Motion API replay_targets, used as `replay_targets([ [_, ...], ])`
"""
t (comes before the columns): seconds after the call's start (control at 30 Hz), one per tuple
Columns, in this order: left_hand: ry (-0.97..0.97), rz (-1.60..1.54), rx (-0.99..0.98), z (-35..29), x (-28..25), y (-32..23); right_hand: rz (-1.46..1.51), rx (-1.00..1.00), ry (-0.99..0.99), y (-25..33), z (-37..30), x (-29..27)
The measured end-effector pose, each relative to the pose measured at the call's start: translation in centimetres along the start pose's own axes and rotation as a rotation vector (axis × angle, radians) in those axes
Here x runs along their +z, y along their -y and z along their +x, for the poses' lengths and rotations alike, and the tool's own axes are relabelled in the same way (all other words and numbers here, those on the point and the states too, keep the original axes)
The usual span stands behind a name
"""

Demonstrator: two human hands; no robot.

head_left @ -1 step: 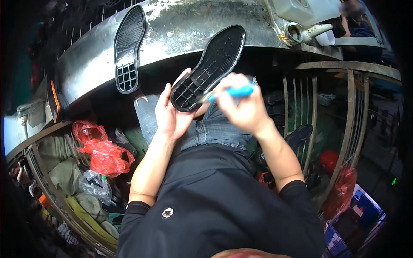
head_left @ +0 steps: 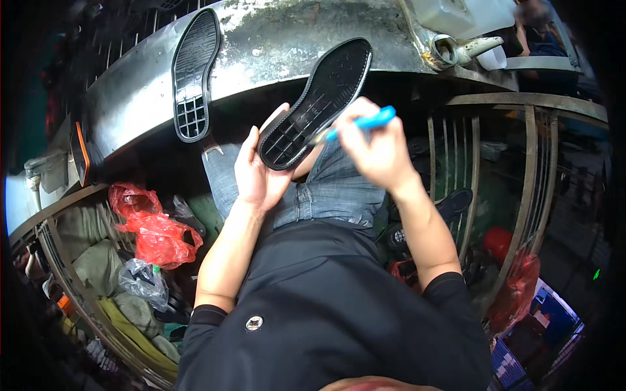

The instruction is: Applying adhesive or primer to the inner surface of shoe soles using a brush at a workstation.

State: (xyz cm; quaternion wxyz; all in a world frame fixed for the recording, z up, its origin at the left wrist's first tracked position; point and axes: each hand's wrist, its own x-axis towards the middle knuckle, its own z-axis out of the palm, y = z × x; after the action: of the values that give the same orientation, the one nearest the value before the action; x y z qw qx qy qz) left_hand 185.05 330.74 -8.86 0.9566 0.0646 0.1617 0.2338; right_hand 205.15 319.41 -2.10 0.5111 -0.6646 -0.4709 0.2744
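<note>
A black shoe sole (head_left: 330, 88) rests tilted in my left hand (head_left: 256, 174), its gridded heel end toward me and the toe end pointing to the upper right. The left thumb and fingers hold it by the heel's edges. My right hand (head_left: 377, 146) is closed around a brush (head_left: 365, 122) with a blue handle. The bristle tip is at the right inner edge of the sole, near the heel grid. A second black shoe sole (head_left: 193, 72) lies on the metal worktable (head_left: 270, 36) to the left, its heel overhanging the front edge.
At the table's right end sit a whitish plastic jug (head_left: 450, 18), a crusted round pot (head_left: 445, 49) and a white cup (head_left: 492, 58). Metal racks (head_left: 531, 163) flank me. Red plastic bags (head_left: 160, 234) lie at the left. Another person (head_left: 544, 32) is partly visible at the far right.
My right hand has moved slightly right and down, and the brush tip has shifted a little up along the sole's edge. The left hand and both soles stay in place.
</note>
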Motion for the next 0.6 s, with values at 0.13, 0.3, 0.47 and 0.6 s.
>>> replay_targets([
  [0.13, -0.063, 0.201, 0.075, -0.1, 0.7, -0.1, -0.207, 0.035, -0.111, -2.5, 3.4, -3.7],
  [0.3, -0.069, 0.22, 0.076, -0.2, 1.0, -0.3, -0.358, 0.029, -0.177, -3.3, 4.9, -6.4],
  [0.47, -0.062, 0.26, 0.056, -0.4, 1.7, -0.5, -0.582, -0.169, -0.356, -3.3, 7.3, -8.0],
  [0.6, -0.12, 0.235, 0.041, -0.4, 1.3, -0.3, -0.33, -0.208, -0.535, -3.7, 7.4, -5.4],
])
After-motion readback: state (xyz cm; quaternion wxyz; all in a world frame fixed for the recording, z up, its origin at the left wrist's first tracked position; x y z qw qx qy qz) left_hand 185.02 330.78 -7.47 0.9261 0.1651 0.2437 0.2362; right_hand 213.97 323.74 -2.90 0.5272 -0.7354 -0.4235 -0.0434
